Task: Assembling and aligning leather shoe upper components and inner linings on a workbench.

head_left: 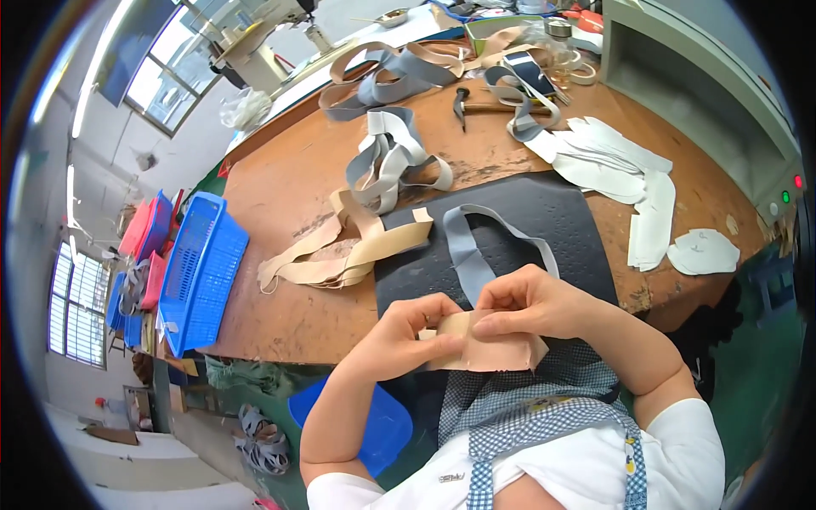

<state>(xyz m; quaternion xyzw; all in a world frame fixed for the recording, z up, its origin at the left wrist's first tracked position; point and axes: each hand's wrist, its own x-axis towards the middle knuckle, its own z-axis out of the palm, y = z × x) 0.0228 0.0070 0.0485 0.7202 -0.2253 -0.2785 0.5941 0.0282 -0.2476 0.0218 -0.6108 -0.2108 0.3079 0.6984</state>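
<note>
Close to my body, both hands pinch a tan strip (497,355) of thin sheet material. My left hand (406,340) grips its left part between thumb and fingers. On the right, my right hand (534,308) presses its thumb on the upper part of the strip. A grey-blue strap (466,246) loops over the black mat (544,204) just beyond my hands; whether it joins the tan piece is hidden behind my fingers. Left of the mat, a bundle of tan strips (361,255) lies partly on the mat's edge.
Grey-and-white straps (382,157) lie in the middle of the brown table (280,191). A hammer (489,107) rests farther back. White cut pieces (608,157) spread at the right, before a grey machine housing (705,93). A blue basket (200,272) stands at the left edge.
</note>
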